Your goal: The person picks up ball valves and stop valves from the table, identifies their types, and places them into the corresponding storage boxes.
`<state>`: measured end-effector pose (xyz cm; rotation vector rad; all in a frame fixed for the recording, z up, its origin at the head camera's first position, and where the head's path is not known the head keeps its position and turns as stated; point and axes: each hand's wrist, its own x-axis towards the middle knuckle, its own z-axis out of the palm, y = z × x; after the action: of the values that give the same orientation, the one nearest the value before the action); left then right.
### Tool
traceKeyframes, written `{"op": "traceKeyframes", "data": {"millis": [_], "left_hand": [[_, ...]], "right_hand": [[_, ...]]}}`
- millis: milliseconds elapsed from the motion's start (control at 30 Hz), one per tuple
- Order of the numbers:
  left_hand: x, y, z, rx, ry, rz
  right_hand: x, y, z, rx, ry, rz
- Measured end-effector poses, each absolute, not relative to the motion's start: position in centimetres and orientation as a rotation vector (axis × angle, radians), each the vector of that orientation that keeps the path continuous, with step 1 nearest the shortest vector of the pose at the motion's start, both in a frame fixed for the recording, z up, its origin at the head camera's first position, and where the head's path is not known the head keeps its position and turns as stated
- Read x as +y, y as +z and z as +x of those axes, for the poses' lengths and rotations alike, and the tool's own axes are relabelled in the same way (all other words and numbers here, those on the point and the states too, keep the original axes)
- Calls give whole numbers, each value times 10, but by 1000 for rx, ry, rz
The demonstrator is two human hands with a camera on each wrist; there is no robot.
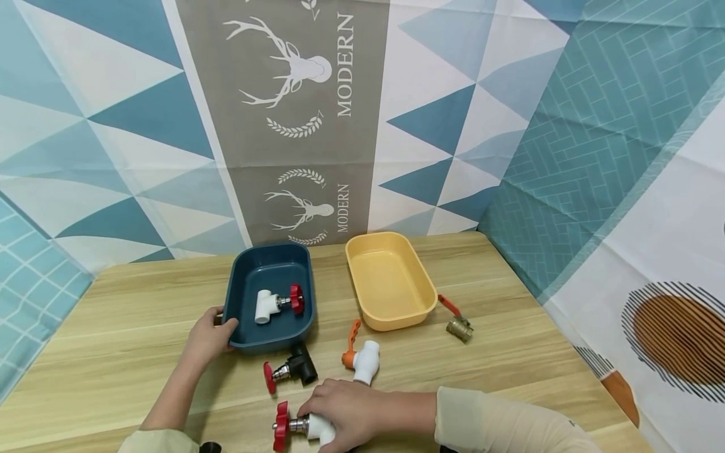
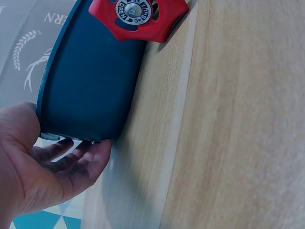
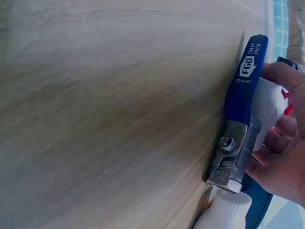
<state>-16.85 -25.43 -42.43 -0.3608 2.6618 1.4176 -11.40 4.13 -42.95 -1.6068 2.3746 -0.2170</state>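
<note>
My left hand point(image 1: 206, 340) holds the left rim of a dark blue tray point(image 1: 269, 343), its thumb over the edge and its fingers against the outer wall. A white valve with a red handwheel point(image 1: 266, 308) lies inside that tray. At the front of the table, my right hand point(image 1: 354, 412) grips the white body of another red-wheeled valve point(image 1: 320, 429). In the right wrist view, a blue-handled metal ball valve point(image 3: 240, 105) lies beside this white body. Between the tray and my right hand lies a black valve point(image 1: 301, 365) with a red handwheel.
A yellow tray point(image 1: 391, 322) stands right of the blue one. In front of it lies a white ball valve point(image 1: 367, 360) with an orange handle. A brass valve point(image 1: 460, 328) with a red lever lies to its right. Patterned cloth hangs behind the wooden table point(image 1: 510, 352).
</note>
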Motion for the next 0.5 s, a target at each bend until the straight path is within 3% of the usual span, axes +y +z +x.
{"op": "traceKeyframes", "data": {"millis": [500], "left_hand": [[-255, -426, -170, 2664, 1430, -348]], "right_hand": [[40, -430, -117, 2366, -227, -1608]]}}
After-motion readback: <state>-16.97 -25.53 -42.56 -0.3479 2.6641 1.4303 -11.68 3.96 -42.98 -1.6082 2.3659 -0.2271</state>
